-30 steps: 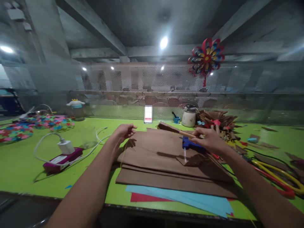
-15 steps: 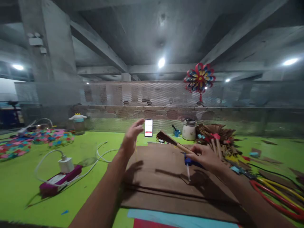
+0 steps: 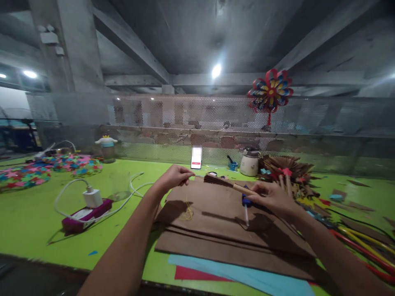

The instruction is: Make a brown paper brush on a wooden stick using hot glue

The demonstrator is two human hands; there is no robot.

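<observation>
Thread (image 3: 189, 213), yellow, now seen loosely looped on the left part of the brown cardboard (image 3: 212, 198), below the left hand (image 3: 176, 177); half a second ago the fingers of that hand were spread and raised over the cardboard's far left portion, and now they have been lowered and drawn together to a narrow pinch. Whether a strand of the thread is gripped in them cannot be told, the tips being too small to read. By the right hand (image 3: 268, 196), above the cardboard's right half, the tan handle (image 3: 242, 188) of a pleated bundle (image 3: 217, 180) is held between thumb and fingers; little change is noted in this hold. The bundle is kept tilted, its brown pleated end pointed leftward over the cardboard's far edge, its shadow cast on the sheet beneath. The gap between the pinched fingers and the pleated end has been narrowed, though no contact is seen; the two hands are judged to be better placed for working on the bundle jointly, with the hold on the handle serving as the steady side. A blue glue gun (image 3: 246, 200) is partly hidden behind the right hand, above the cardboard's right half; whether it is touched cannot be told. Beyond the cardboard's far edge a lit phone (image 3: 196, 158) is propped on the green table (image 3: 129, 234); below its near edge, blue paper (image 3: 234, 269) is laid.
</observation>
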